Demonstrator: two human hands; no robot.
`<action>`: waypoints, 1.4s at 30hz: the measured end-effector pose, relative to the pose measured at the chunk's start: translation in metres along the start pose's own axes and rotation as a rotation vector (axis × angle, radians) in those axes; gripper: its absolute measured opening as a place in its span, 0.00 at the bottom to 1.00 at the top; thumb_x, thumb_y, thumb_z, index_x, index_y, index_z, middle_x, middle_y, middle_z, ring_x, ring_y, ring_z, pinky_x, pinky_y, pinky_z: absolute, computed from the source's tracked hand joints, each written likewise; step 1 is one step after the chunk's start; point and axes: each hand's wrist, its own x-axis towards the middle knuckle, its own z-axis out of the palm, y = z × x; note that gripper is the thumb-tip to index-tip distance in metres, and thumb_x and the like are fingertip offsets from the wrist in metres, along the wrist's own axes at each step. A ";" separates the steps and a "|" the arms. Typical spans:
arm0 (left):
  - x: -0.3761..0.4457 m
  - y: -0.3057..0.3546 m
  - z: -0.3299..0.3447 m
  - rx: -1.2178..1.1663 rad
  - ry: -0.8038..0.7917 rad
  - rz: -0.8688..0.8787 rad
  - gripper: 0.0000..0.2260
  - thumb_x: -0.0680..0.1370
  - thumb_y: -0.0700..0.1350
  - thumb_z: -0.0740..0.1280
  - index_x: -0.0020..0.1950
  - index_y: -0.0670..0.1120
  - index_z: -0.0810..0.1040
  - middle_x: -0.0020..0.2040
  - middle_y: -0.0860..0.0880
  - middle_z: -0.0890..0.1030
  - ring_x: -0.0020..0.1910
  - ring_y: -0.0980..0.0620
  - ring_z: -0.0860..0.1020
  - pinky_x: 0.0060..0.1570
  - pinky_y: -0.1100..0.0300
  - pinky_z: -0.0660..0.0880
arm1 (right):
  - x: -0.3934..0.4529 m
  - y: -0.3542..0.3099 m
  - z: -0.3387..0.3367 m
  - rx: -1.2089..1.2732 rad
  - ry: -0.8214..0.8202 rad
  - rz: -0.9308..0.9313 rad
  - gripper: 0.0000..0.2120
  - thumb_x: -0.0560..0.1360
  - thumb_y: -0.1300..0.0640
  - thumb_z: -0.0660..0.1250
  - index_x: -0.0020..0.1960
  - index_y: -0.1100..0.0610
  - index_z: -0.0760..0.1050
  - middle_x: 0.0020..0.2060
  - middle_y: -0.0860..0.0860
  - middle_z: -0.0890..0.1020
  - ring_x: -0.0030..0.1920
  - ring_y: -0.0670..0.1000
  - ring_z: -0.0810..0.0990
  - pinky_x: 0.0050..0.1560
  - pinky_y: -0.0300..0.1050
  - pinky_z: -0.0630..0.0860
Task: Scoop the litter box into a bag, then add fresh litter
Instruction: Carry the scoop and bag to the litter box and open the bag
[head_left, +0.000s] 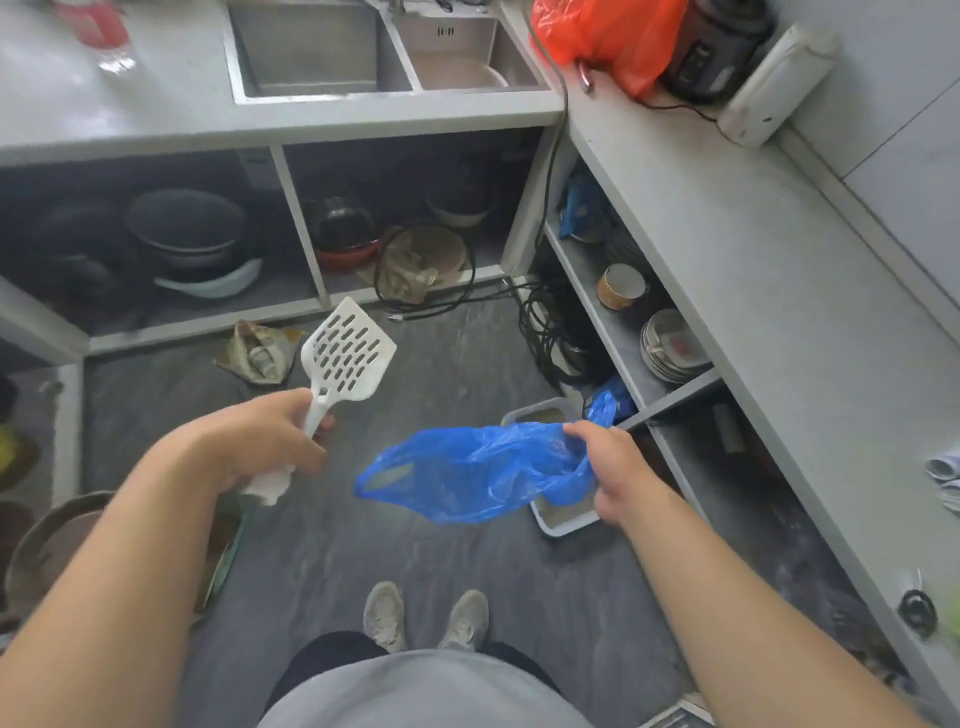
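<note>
Head view: a person stands on a grey marbled floor (322, 545), looking down at both hands.
Left hand (260, 441): fingers curled round the handle of a white slotted plastic litter scoop (345, 356); the blade points up and away and carries nothing.
Right hand (610, 470): fingers clenched on a bunched edge of a thin blue plastic bag (467, 470), which hangs limp and looks unfilled.
Litter box: a grey rectangular plastic tray (558, 527) on the floor just beside the low shelf (597, 291), right of the feet, holding tan litter.
Done: by my reading, only the tools are in hand; no scooping shows.
Left: opening the bag, scooping the tray into it, then adding fresh litter.
Hidden: the blue bag and right hand cover most of the tray, so clumps or litter depth cannot be judged.
Unclear: no fresh litter supply can be picked out; the bag's mouth is crumpled, so open or closed I cannot tell.
</note>
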 end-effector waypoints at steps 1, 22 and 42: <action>-0.003 0.013 -0.003 0.047 0.107 0.047 0.21 0.66 0.39 0.73 0.56 0.54 0.78 0.55 0.51 0.82 0.52 0.45 0.82 0.45 0.49 0.80 | -0.001 -0.001 0.000 -0.027 -0.003 -0.017 0.09 0.76 0.63 0.65 0.54 0.65 0.77 0.44 0.61 0.81 0.42 0.59 0.82 0.43 0.51 0.77; -0.004 0.081 0.112 -0.485 0.008 0.345 0.10 0.74 0.42 0.76 0.41 0.51 0.76 0.43 0.43 0.85 0.40 0.47 0.82 0.52 0.43 0.78 | -0.050 -0.011 -0.015 0.154 -0.274 0.059 0.02 0.79 0.63 0.66 0.49 0.58 0.77 0.37 0.55 0.78 0.34 0.52 0.77 0.40 0.50 0.82; -0.005 0.058 0.091 -0.692 0.099 0.393 0.10 0.77 0.30 0.65 0.47 0.45 0.70 0.47 0.45 0.88 0.35 0.49 0.77 0.45 0.52 0.76 | -0.095 -0.022 0.061 -0.723 -0.060 -0.385 0.21 0.77 0.36 0.61 0.62 0.47 0.78 0.58 0.46 0.75 0.59 0.47 0.76 0.57 0.46 0.73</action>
